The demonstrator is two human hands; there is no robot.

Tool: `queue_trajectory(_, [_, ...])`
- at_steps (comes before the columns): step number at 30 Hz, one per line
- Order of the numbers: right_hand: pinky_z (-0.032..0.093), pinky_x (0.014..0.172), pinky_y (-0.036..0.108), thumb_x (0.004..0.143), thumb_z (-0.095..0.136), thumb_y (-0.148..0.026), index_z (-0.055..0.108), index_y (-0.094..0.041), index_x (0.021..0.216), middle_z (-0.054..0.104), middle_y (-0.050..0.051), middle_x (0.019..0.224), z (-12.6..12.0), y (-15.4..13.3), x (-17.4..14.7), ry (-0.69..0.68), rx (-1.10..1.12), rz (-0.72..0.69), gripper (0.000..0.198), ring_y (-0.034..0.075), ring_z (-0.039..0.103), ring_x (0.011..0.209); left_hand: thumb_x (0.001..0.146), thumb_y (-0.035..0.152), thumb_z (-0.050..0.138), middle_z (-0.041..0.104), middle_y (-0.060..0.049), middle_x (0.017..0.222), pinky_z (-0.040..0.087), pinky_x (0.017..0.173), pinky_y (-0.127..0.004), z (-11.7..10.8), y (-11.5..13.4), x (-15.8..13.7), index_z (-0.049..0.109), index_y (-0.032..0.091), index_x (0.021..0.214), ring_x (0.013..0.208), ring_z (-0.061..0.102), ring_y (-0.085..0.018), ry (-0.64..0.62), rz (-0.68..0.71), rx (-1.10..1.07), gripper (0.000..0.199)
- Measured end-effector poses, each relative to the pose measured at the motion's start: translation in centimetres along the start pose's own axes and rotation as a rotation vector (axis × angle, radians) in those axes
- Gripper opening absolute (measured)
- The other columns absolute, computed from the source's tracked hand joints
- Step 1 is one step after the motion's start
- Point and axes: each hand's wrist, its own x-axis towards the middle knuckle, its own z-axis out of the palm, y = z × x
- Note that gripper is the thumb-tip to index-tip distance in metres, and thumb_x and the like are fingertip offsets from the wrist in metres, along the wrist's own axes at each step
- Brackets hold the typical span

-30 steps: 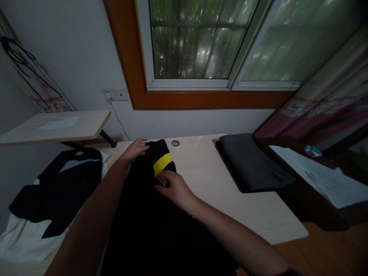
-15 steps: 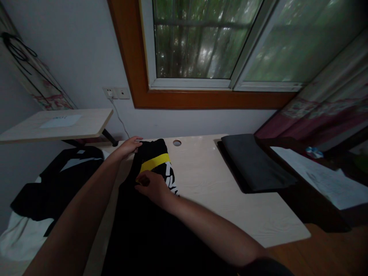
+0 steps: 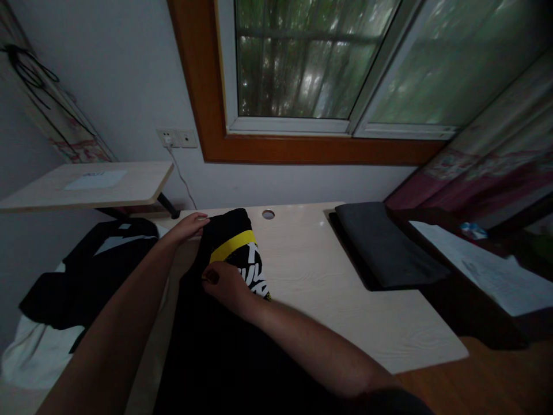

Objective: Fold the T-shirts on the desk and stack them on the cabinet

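A black garment [image 3: 194, 323] with a yellow band [image 3: 233, 245] and white lettering lies in a long strip on the table, running down toward me. Its far end is narrow and looks folded over. My right hand [image 3: 227, 287] is on it just below the band, fingers curled and thumb bent in as a pinch on the dark cloth. My left hand [image 3: 190, 226] is at the far left edge of the garment, fingers stretched out, the tips at the cloth's edge. The dark cloth hides most folds, and I cannot tell what kind of garment it is.
Black and white clothes [image 3: 99, 265] are piled at left, partly under a small raised shelf [image 3: 142, 184]. Folded dark grey cloth [image 3: 384, 248] lies at the table's [image 3: 311, 259] right side. A cable hole [image 3: 268, 214] is near the back edge, below the window.
My left hand has drawn slightly back from the garment's far end. My right hand has shifted a little down and left, and more of the white lettering shows.
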Motion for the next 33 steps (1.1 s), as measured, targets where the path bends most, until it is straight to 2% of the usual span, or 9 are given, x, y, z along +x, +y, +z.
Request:
queue_trajectory(3, [0.051,0.076,0.025,0.077,0.071,-0.014,0.071,-0.022,0.094,0.073,0.000,0.088,0.0,0.3,0.0,0.008,0.039,0.011,0.019,0.015,0.068,0.082,0.065,0.040,0.085,0.072,-0.008,0.101,0.055,0.082,-0.032,-0.6,-0.7,-0.6,0.059,0.017,0.124,0.091,0.070,-0.019,-0.010,-0.017,0.001,0.068])
queue_trajectory(6, [0.052,0.076,0.024,0.078,0.071,-0.018,0.071,-0.021,0.094,0.072,-0.001,0.086,-0.4,-0.8,0.2,0.041,0.096,0.020,0.016,0.015,0.068,0.081,0.062,0.035,0.088,0.071,-0.004,0.089,0.055,0.080,-0.032,-0.9,-0.4,-1.0,0.059,0.018,0.126,0.084,0.070,-0.019,-0.044,-0.007,0.007,0.072])
queue_trajectory(8, [0.052,0.075,0.024,0.079,0.070,-0.020,0.071,-0.021,0.093,0.072,-0.002,0.085,-0.8,-2.0,0.3,0.070,0.141,0.017,0.014,0.014,0.068,0.080,0.063,0.033,0.086,0.070,-0.002,0.085,0.055,0.079,-0.031,-0.8,0.4,-1.2,0.060,0.018,0.126,0.082,0.070,-0.017,-0.041,0.038,-0.022,0.070])
queue_trajectory(14, [0.052,0.077,0.025,0.082,0.070,-0.024,0.069,-0.022,0.094,0.071,-0.001,0.087,-1.0,-4.6,0.8,0.134,0.158,-0.031,0.012,0.014,0.067,0.082,0.070,0.027,0.080,0.072,-0.006,0.097,0.053,0.075,-0.026,-0.3,3.1,-1.3,0.060,0.019,0.128,0.083,0.069,-0.015,-0.023,0.086,-0.097,0.062])
queue_trajectory(16, [0.051,0.078,0.025,0.082,0.070,-0.023,0.069,-0.022,0.094,0.072,-0.001,0.088,-0.4,-4.4,1.0,0.121,0.112,-0.052,0.012,0.014,0.067,0.083,0.069,0.025,0.080,0.072,-0.005,0.092,0.052,0.072,-0.025,-0.4,2.9,-1.0,0.062,0.019,0.124,0.080,0.068,-0.015,-0.015,0.073,-0.059,0.058])
queue_trajectory(20, [0.051,0.079,0.025,0.083,0.070,-0.018,0.071,-0.022,0.097,0.074,0.001,0.092,1.6,-2.7,1.3,0.027,0.018,-0.031,0.015,0.015,0.068,0.085,0.067,0.021,0.079,0.070,-0.002,0.081,0.052,0.070,-0.026,-0.7,0.9,-0.1,0.064,0.018,0.113,0.075,0.067,-0.015,0.002,0.029,-0.033,0.048])
queue_trajectory(25, [0.051,0.090,0.029,0.086,0.072,-0.021,0.073,-0.022,0.108,0.076,0.004,0.107,3.0,-0.8,0.8,-0.092,-0.047,-0.083,0.022,0.018,0.069,0.098,0.067,0.023,0.077,0.069,-0.002,0.085,0.055,0.075,-0.029,-0.7,-0.7,0.1,0.063,0.020,0.112,0.079,0.069,-0.016,0.032,0.032,-0.035,0.047])
queue_trajectory(30, [0.050,0.093,0.027,0.094,0.064,-0.022,0.075,-0.025,0.109,0.077,0.002,0.109,0.9,-0.2,0.3,-0.190,-0.049,-0.145,0.019,0.016,0.070,0.103,0.069,0.028,0.076,0.069,-0.003,0.088,0.056,0.079,-0.032,-0.9,-0.7,-0.9,0.061,0.019,0.113,0.083,0.070,-0.017,0.105,0.041,-0.013,0.047])
queue_trajectory(33, [0.051,0.088,0.024,0.096,0.059,-0.020,0.075,-0.020,0.108,0.076,0.004,0.106,-1.9,0.8,0.6,-0.149,-0.080,-0.166,0.020,0.015,0.070,0.098,0.072,0.032,0.073,0.069,-0.004,0.095,0.055,0.083,-0.032,-0.9,-0.8,-2.2,0.059,0.019,0.116,0.090,0.069,-0.018,0.203,0.063,0.021,0.048])
